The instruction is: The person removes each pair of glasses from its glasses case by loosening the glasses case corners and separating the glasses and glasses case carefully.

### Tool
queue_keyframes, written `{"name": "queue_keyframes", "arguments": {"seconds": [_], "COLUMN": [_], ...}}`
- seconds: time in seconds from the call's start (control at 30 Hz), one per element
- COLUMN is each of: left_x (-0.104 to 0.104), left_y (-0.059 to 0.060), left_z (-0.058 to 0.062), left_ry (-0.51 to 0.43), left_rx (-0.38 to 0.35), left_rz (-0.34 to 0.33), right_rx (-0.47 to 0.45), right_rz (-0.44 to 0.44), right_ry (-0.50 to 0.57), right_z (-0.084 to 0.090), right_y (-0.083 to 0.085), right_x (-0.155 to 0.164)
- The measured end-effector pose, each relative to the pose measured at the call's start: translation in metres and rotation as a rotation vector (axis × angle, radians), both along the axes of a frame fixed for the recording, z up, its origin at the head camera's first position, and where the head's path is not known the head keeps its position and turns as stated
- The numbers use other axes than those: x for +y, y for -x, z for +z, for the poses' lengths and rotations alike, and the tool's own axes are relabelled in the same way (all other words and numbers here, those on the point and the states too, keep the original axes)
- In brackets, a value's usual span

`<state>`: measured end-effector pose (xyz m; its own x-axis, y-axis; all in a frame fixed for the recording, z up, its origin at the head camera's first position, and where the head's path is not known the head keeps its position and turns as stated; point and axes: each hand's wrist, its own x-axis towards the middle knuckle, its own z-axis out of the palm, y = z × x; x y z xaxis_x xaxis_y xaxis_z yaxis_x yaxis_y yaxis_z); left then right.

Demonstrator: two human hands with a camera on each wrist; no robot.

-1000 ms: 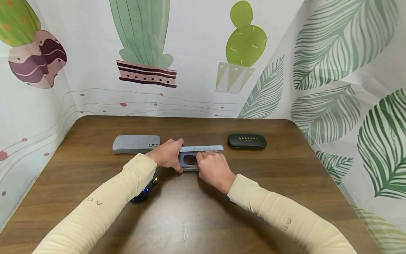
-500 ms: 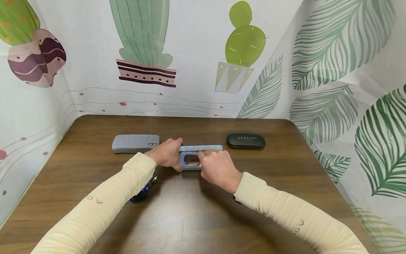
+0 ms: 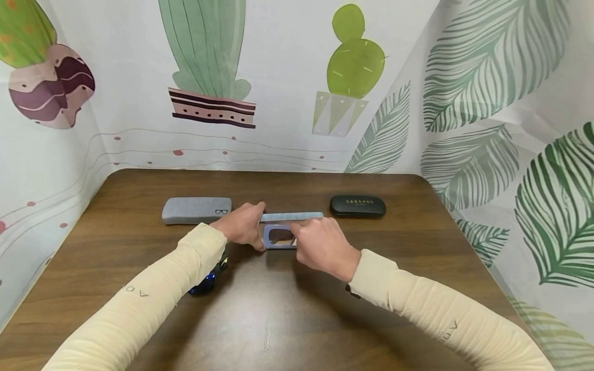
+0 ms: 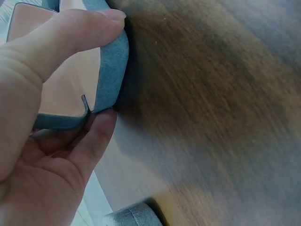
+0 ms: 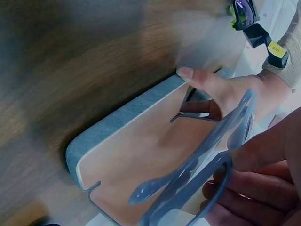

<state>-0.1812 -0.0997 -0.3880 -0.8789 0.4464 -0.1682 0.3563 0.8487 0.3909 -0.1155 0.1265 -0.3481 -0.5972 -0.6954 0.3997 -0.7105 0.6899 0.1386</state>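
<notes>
My right hand (image 3: 323, 245) pinches the glasses (image 3: 266, 237) between thumb and finger, the other fingers bent close by; my left hand (image 3: 242, 224) grips one end of the open case (image 5: 128, 116), the thumb laid over its wall and the fingers set behind, by the hinge side. The glasses are held at the mouth of that case, in front of the raised lid; whether they touch the lining I cannot tell. Their frame is a glossy, see-through blue-grey, thick round a broad, soft-cornered lens; my right hand hides the far end in the head view; in the right wrist view a rounded tip overlies the lining. The case is mottled blue outside, smooth peach within, and notched where lid and base meet.

The count on the table (image 3: 297, 319): three cases, one open and two closed; two pairs of glasses, one in my fingers and one lying down. Of the closed cases, one is the grey case (image 3: 195, 211), marked with a small drawing of spectacles, just beyond my left wrist; the other is the black case (image 3: 358, 206), gold-lettered, past my right hand; the sunglasses (image 3: 202, 285), shiny dark blue, lie partly hidden by my left sleeve (image 3: 139, 304).
</notes>
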Motion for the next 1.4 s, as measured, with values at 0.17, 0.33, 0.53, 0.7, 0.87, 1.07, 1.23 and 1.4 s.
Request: {"name": "queue_keyframes", "arguments": {"seconds": [0.17,0.33,0.53,0.7,0.87,1.07,1.23,1.4], "left_x": [0.001,0.001,0.0,-0.001,-0.001,0.0,0.002,0.002], "left_y": [-0.001,-0.001,-0.001,-0.002,-0.001,0.0,0.001,0.001], "left_z": [0.001,0.002,0.003,0.004,0.004,0.003,0.002,0.002], "left_ry": [-0.005,-0.016,-0.012,-0.008,-0.009,0.003,0.01,0.017], "left_rx": [-0.022,-0.068,-0.083,-0.075,-0.065,-0.072,-0.076,-0.068], "left_rz": [-0.009,-0.003,-0.003,-0.012,-0.008,0.01,0.02,0.029], "right_rx": [-0.015,0.03,0.003,-0.008,-0.007,-0.021,-0.068,-0.11], "right_rz": [0.021,0.058,0.076,0.081,0.097,0.122,0.134,0.128], "right_ry": [-0.001,-0.033,-0.06,-0.054,-0.048,-0.057,-0.068,-0.07], "right_z": [0.001,0.001,0.001,-0.002,-0.006,-0.009,-0.012,-0.017], "right_y": [-0.003,-0.006,-0.01,-0.014,-0.016,-0.017,-0.016,-0.017], "right_x": [0.001,0.001,0.001,0.0,-0.001,-0.001,-0.002,-0.003]}}
